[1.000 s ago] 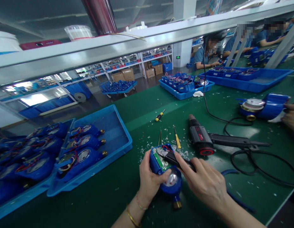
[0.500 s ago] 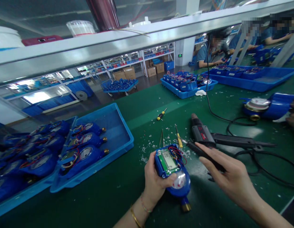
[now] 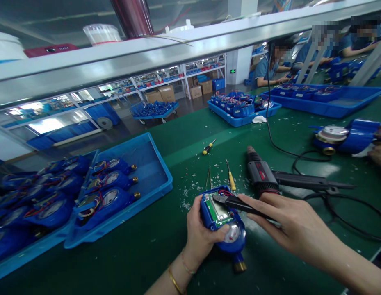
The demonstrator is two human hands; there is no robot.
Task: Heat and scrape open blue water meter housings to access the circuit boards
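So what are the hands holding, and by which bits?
The left hand holds the blue meter by the left side of its open box, fingers reaching its round dial. The right hand holds the knife by its black handle.

The left hand [image 3: 198,229] gripped a meter [image 3: 232,234], the right hand [image 3: 290,219] a knife [image 3: 232,203] over it. Right of the meter lay a heat gun [image 3: 261,174]; left, a tray [image 3: 142,157].
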